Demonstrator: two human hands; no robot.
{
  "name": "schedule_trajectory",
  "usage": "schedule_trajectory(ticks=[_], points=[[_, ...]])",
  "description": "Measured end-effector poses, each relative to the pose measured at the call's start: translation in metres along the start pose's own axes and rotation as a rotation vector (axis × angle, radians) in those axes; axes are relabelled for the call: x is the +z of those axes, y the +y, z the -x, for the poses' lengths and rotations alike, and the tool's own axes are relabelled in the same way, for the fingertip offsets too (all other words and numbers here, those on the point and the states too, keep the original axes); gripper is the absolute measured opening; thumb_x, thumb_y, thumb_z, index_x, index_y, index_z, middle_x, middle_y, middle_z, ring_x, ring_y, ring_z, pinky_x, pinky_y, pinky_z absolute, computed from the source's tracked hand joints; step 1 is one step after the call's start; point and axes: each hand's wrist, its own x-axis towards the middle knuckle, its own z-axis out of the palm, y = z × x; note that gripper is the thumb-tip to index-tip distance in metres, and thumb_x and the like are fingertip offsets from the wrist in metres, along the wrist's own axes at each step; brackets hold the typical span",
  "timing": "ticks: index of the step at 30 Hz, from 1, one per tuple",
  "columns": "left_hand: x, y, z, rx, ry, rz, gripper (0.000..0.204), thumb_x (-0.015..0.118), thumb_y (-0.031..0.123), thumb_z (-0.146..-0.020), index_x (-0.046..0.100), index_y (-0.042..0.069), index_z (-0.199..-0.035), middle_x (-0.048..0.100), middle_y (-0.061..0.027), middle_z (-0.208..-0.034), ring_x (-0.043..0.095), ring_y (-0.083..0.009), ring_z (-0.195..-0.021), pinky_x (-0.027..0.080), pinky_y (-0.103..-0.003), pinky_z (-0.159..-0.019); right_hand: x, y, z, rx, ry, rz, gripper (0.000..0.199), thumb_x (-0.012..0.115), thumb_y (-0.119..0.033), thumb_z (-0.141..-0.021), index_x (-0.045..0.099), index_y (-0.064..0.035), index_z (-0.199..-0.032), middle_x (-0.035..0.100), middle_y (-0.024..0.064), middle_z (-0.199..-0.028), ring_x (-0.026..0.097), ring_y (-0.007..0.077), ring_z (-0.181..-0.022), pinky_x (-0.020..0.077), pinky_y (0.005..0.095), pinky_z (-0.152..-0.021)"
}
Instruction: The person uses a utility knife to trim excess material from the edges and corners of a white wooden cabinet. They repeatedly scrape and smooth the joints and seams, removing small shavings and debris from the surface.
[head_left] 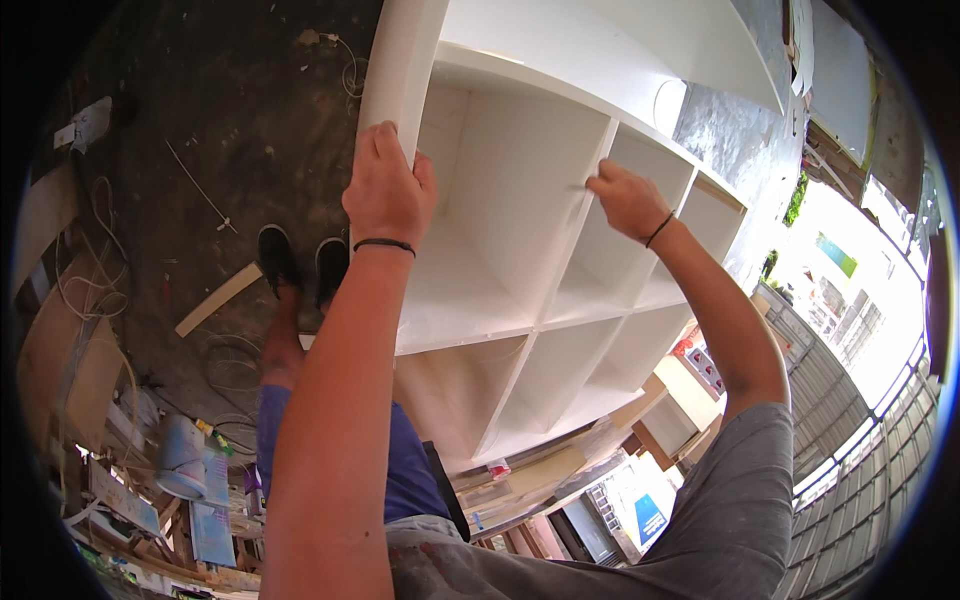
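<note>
A: Item one?

B: White shelf unit (540, 250), divided into open square compartments, its open face turned toward the person. It fills the upper middle of the view, above a dark concrete floor (230, 130).

A: Left hand?

B: The left hand (388, 190) is wrapped around the rounded outer edge of the shelf unit's left side panel, fingers curled over the edge in a full grip on the panel. A dark band sits on that wrist.

A: Right hand?

B: The right hand (625, 200) is at the upright divider between the upper compartments, fingers bent and fingertips pressed against the divider's front edge. Whether it pinches the divider or only touches it cannot be told. A dark band on that wrist too.

A: Anything else near the shelf unit?

B: Two black shoes (300, 262) on the floor just left of the shelf unit's lower left corner, the person's own. A loose wooden strip (218, 300) lies left of the shoes. Cables (85, 290) trail farther left. Stacked boards and boxes (560, 480) sit below the shelf unit. A corrugated metal roof (850, 420) lies to its lower right.
</note>
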Motion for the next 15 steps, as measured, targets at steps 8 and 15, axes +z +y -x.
schedule_trajectory(ticks=[8,15], points=[[0.001,0.003,0.000,-0.005,-0.028,-0.004,0.037,0.058,0.021,-0.090,0.049,0.006,-0.123,0.057,-0.0109,-0.122,0.063,-0.0347,-0.100,0.053,-0.047,-0.079,-0.033,0.050,-0.040,-0.090,0.331,0.366,0.021,0.057,0.000,-0.082,0.065,-0.0142,-0.096,0.052,0.0053,-0.091,0.060,0.0209,-0.079,0.0536,0.0345,-0.059],[0.002,0.002,0.000,0.002,-0.010,-0.033,0.036,0.058,0.021,-0.090,0.050,0.007,-0.122,0.058,-0.0102,-0.120,0.064,-0.0354,-0.097,0.054,-0.047,-0.077,-0.032,0.035,-0.050,0.116,0.213,0.182,0.021,0.054,-0.004,-0.084,0.066,-0.0129,-0.099,0.055,0.0097,-0.096,0.064,0.0275,-0.085,0.0554,0.0416,-0.068]])
